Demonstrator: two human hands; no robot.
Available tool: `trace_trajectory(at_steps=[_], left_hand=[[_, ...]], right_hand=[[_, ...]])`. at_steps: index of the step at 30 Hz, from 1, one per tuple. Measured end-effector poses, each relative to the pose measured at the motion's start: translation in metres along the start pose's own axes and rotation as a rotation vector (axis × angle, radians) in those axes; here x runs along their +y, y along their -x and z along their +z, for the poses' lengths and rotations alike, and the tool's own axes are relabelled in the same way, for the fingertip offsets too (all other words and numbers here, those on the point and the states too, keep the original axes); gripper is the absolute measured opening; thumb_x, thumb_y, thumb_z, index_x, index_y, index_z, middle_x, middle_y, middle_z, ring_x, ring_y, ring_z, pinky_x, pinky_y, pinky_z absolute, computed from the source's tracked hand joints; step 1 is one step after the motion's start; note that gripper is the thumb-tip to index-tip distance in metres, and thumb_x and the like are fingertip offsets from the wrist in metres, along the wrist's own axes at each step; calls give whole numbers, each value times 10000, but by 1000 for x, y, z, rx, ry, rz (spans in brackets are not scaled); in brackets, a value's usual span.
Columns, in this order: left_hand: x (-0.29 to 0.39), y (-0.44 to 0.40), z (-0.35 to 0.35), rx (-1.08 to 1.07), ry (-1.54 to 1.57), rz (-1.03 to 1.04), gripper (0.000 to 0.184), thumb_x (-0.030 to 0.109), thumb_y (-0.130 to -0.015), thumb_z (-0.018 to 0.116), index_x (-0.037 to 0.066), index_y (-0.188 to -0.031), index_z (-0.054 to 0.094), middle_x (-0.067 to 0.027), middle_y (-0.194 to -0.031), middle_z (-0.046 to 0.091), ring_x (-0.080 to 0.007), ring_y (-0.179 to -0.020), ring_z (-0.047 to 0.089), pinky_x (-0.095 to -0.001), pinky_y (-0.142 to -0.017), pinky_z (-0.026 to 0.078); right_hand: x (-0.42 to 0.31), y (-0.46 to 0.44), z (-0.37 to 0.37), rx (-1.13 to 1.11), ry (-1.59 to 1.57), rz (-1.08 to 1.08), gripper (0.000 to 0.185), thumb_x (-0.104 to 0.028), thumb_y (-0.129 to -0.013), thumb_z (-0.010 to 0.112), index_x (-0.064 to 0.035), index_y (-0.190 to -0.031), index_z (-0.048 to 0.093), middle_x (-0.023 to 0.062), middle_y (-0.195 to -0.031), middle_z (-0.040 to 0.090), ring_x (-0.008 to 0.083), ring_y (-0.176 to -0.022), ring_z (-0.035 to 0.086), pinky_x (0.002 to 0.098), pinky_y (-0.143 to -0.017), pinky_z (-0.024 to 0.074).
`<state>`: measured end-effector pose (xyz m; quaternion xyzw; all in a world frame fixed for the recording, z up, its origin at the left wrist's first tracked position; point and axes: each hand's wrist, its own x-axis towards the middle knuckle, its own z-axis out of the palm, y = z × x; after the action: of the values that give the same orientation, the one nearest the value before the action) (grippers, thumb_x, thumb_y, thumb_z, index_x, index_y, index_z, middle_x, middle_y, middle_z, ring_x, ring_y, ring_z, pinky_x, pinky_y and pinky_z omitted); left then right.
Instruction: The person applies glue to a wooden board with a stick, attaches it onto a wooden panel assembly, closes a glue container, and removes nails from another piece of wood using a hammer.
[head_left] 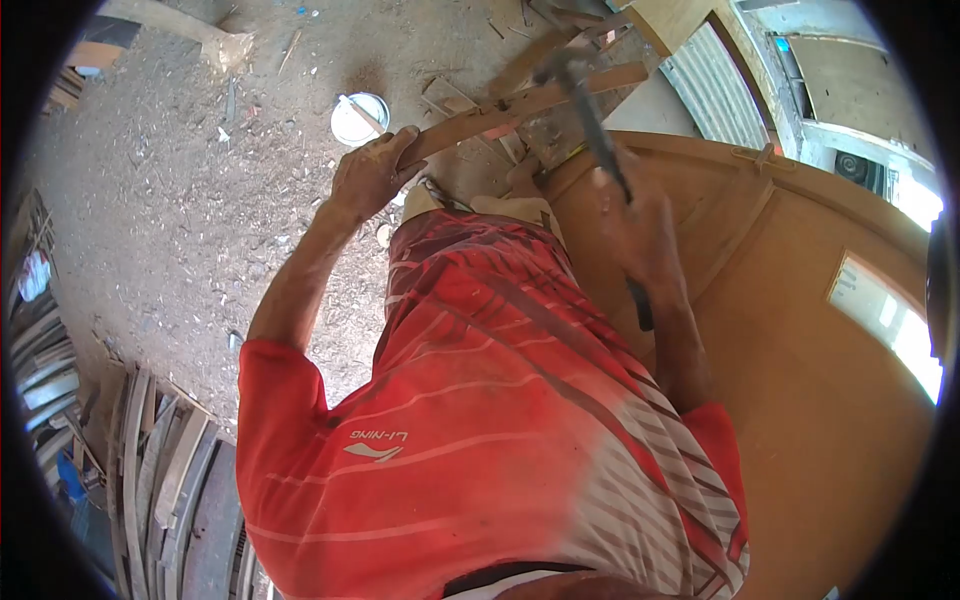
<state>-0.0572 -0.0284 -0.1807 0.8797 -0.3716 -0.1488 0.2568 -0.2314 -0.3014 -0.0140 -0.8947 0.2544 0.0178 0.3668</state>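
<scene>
My left hand (pixel 378 172) is closed around the near end of a long wooden strip (pixel 520 103), which slants away to the upper right. In my right hand (pixel 642 225) is a hammer (pixel 597 130), its dark handle running through the fist and out below the wrist. The hammer's head, slightly blurred, is raised near the far part of the strip; whether the two touch I cannot tell. Beneath the strip's far half are wooden pieces, partly hidden by it and by the hammer.
On my right stands a large brown wooden panel (pixel 790 400) with a rectangular opening. A white bucket (pixel 352 124) with a stick across it sits on the littered dirt floor (pixel 180 200). Stacked timber strips (pixel 150 470) lie at lower left. Corrugated sheeting (pixel 712 90) is at upper right.
</scene>
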Motion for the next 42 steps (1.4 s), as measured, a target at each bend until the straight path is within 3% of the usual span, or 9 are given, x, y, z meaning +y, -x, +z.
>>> trace_trajectory(at_steps=[8,12,16,21,24,27,33,36,42], left_hand=[[-14,-6,5,15,6,51,409,374,-947,719,162,-1260,564,-167,-1012,716,-407,-906,724,-504,-743,583],[-14,-14,-3,-88,72,16,497,375,-919,754,115,-1309,587,-166,-1077,731,-385,-963,723,-484,-791,583],[-18,-9,1,-47,64,32,432,382,-937,732,159,-1270,570,-138,-1090,727,-379,-978,722,-495,-793,579],[-20,-16,-1,-63,42,37,455,388,-936,733,161,-1290,559,-138,-1088,729,-384,-979,723,-494,-794,580],[-18,-17,-1,-118,94,-1,464,396,-934,735,160,-1290,554,-145,-1064,731,-391,-961,725,-496,-787,580],[-22,-22,-1,-98,93,20,470,403,-930,738,159,-1286,552,-150,-1044,732,-391,-943,727,-499,-775,579],[-28,-20,4,-45,67,82,465,398,-940,730,166,-1300,549,-154,-1051,732,-386,-949,728,-491,-768,583],[-28,-22,2,-58,59,70,463,402,-932,740,164,-1281,552,-153,-1049,732,-385,-947,728,-490,-763,582],[-29,-22,5,-130,113,18,589,390,-894,783,81,-1352,579,-209,-1090,729,-396,-988,719,-482,-818,580]], right_hand=[[-11,-16,-10,411,48,-307,357,-269,-1074,536,-15,-1321,574,34,-762,558,98,-704,561,282,-604,474],[4,-16,3,-159,138,86,429,-167,-1020,586,-9,-1417,543,257,-1100,697,400,-933,703,441,-839,538],[-24,-12,-16,57,-8,-15,458,-193,-1030,572,-23,-1451,512,266,-1064,696,420,-928,705,457,-814,544],[-22,-12,-9,373,-15,-223,458,-247,-1051,537,-31,-1454,512,226,-941,679,351,-856,699,459,-787,536],[18,-12,16,-20,295,-44,440,-234,-1066,521,-16,-1448,515,190,-914,658,270,-804,668,413,-756,533],[20,-18,10,-154,-46,206,437,-222,-1072,511,-12,-1454,501,202,-948,665,276,-826,673,402,-760,533],[-12,-14,-2,305,-176,-108,368,-237,-1067,542,-43,-1379,553,33,-757,565,117,-636,557,303,-591,479],[1,-14,17,344,116,-276,428,-204,-1060,523,-14,-1443,503,240,-1011,691,378,-896,707,445,-798,542],[1,-18,16,-20,72,57,433,-206,-1046,552,-11,-1431,516,257,-975,696,432,-915,706,480,-797,538]])
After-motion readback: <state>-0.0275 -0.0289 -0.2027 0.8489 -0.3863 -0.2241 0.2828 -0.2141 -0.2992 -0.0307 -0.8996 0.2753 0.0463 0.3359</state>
